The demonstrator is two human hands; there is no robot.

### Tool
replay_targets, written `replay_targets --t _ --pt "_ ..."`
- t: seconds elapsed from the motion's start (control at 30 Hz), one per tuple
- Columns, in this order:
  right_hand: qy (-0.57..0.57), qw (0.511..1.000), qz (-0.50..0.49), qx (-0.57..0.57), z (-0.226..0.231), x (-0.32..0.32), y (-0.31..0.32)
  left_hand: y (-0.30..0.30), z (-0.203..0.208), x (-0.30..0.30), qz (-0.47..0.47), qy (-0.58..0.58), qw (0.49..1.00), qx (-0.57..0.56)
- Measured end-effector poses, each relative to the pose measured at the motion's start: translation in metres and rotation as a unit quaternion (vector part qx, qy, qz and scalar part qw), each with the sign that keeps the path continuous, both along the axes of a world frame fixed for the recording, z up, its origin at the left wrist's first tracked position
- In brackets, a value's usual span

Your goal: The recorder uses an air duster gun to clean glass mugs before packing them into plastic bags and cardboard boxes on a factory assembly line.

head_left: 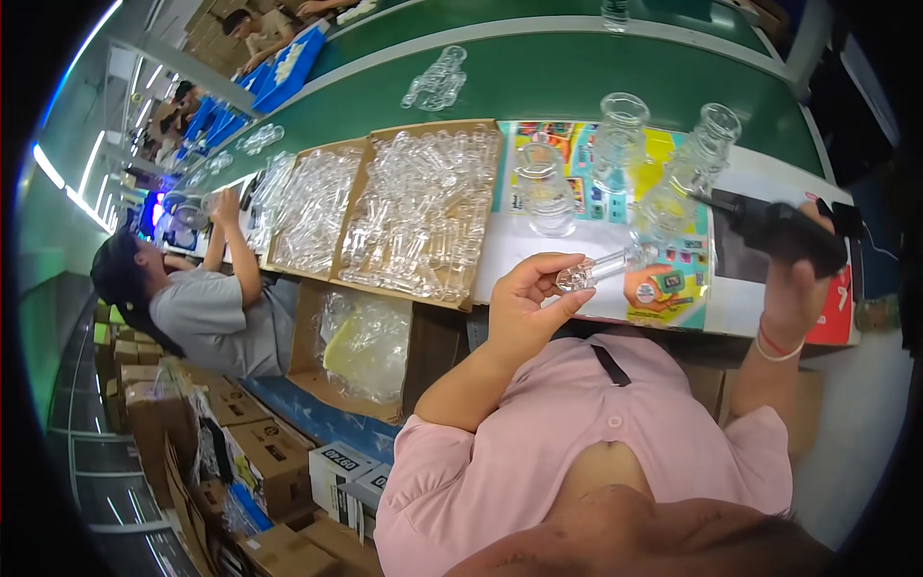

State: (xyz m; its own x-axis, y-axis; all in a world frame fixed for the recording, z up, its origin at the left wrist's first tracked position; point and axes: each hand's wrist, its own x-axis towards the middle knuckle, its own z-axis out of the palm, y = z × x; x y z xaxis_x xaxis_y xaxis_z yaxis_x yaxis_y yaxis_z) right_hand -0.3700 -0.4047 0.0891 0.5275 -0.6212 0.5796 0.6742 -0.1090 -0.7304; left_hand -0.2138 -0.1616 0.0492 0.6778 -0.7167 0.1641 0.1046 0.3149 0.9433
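Note:
My left hand (534,300) pinches a small clear glass tube (608,265) by its rounded end, between thumb and fingers. The tube's other end points right, below the glass vessels. My right hand (800,264) is wrapped round a black pistol-shaped handheld tool (784,231), whose narrow nose points left toward the vessels. Three clear glass vessels stand on the bench beyond my hands: one on the left (545,200), one in the middle (622,144), and a wide-based one (678,183) nearest the tool's nose. Printed colourful sheets (665,291) lie beneath them.
To the left, two shallow cardboard trays (418,212) (312,207) hold many clear glass tubes. More glass pieces (437,79) lie on the green bench (538,67). A co-worker (207,308) sits at the left. An open carton (361,351) with plastic bags stands below the trays.

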Motion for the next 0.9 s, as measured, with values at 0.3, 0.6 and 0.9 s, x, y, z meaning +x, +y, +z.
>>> replay_targets --t 0.3,0.6,0.9 --pt "-0.209 0.944 0.198 0.159 0.01 0.043 0.014 -0.021 -0.003 -0.022 -0.001 -0.025 0.998 -0.062" --pt "0.04 0.998 -0.052 0.01 0.005 0.027 0.055 -0.021 -0.006 -0.019 0.026 -0.07 0.994 -0.083" --pt "0.072 0.989 -0.063 -0.111 0.008 0.019 0.061 -0.019 -0.003 -0.021 0.023 -0.081 0.994 -0.07"
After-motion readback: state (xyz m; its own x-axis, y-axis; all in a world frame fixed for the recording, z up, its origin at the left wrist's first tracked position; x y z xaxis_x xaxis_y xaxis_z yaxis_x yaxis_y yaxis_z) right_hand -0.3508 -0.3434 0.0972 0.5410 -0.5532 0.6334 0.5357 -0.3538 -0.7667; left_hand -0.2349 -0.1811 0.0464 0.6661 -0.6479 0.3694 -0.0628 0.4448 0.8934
